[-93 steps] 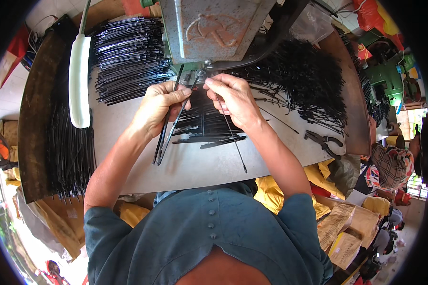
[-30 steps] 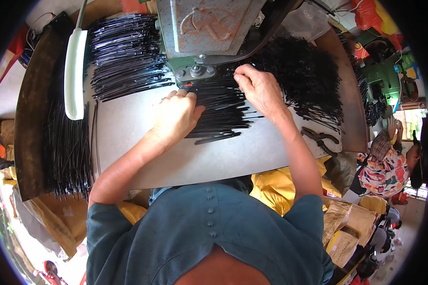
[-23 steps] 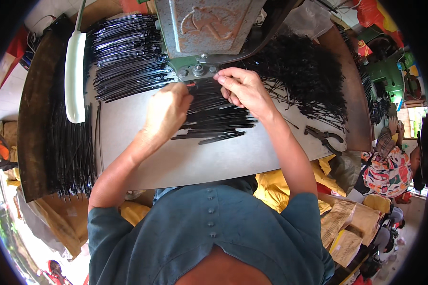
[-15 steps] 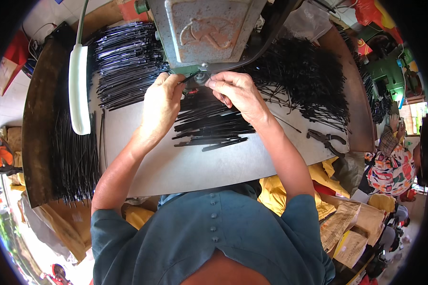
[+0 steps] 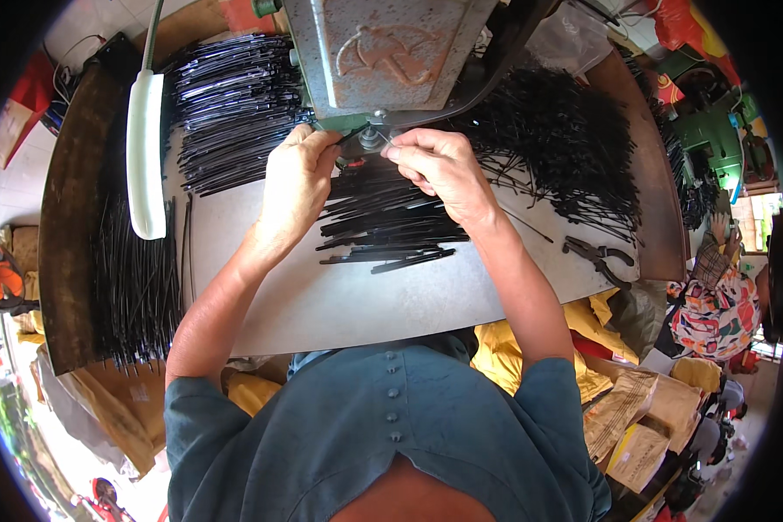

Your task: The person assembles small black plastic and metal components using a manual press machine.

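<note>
My left hand (image 5: 303, 178) is closed in a pinch on a thin black rod (image 5: 352, 136). The rod's end reaches to the small metal tip (image 5: 371, 137) under the grey-green press machine (image 5: 383, 65). On the other side of that tip, my right hand (image 5: 444, 170) pinches a thin wire-like piece (image 5: 386, 137), its far part too small to make out. Just below both hands lies a loose pile of flat black rods (image 5: 391, 226) on the metal tabletop (image 5: 322, 309).
Black rods are stacked at the back left (image 5: 235, 113) and along the left rim (image 5: 135, 287). A tangled black heap (image 5: 557, 139) covers the right side, with pliers (image 5: 598, 259) in front. A white lamp (image 5: 145, 157) hangs at left. Another person (image 5: 713, 304) sits far right.
My hands have drawn slightly apart, and more of the black rod and the wire-like piece shows between them at the machine's tip. The view has shifted a little.
</note>
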{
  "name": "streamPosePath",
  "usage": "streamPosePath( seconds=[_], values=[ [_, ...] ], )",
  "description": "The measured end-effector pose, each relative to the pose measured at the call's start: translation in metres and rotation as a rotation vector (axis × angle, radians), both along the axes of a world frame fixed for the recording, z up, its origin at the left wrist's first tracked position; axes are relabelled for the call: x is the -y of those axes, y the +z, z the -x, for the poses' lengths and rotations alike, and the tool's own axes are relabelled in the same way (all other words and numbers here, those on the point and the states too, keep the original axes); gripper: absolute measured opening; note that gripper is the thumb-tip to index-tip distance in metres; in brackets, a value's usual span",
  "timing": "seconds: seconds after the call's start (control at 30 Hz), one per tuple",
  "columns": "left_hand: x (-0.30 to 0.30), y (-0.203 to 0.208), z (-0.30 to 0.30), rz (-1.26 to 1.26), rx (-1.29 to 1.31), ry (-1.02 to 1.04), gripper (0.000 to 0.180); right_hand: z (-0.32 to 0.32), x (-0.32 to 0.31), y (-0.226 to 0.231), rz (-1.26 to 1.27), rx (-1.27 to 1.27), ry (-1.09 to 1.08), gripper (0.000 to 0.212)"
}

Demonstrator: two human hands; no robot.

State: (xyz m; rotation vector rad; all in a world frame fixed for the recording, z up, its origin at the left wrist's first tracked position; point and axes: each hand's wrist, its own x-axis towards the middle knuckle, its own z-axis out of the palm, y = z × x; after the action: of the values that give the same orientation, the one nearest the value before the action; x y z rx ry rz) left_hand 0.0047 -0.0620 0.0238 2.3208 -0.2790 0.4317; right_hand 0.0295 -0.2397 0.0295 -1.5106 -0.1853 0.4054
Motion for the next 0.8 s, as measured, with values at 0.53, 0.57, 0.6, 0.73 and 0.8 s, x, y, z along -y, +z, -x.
streamPosePath(
  seconds=[0.53, 0.57, 0.6, 0.73, 0.8],
  values=[
    [-0.0002, -0.0015, -0.0009, 0.056, 0.031, -0.026, 0.015, 0.0003, -0.001, 0.0042, -0.009, -0.03, -0.006, 0.012],
    [0.0, -0.0017, -0.0012, 0.064, 0.036, -0.034, 0.015, -0.0002, -0.0015, 0.0038, -0.001, -0.03, -0.005, 0.012],
    [0.0005, -0.0017, -0.0007, 0.064, 0.036, -0.033, 0.015, -0.0003, -0.0018, 0.0026, -0.001, -0.029, -0.004, 0.012],
    [0.0024, -0.0015, -0.0017, 0.051, 0.029, -0.042, 0.015, -0.0019, -0.0016, 0.002, -0.028, -0.05, -0.012, 0.011],
    [0.0011, -0.0019, 0.0, 0.048, 0.032, -0.043, 0.015, -0.0015, -0.0038, -0.0001, -0.025, -0.056, -0.007, 0.011]
  ],
)
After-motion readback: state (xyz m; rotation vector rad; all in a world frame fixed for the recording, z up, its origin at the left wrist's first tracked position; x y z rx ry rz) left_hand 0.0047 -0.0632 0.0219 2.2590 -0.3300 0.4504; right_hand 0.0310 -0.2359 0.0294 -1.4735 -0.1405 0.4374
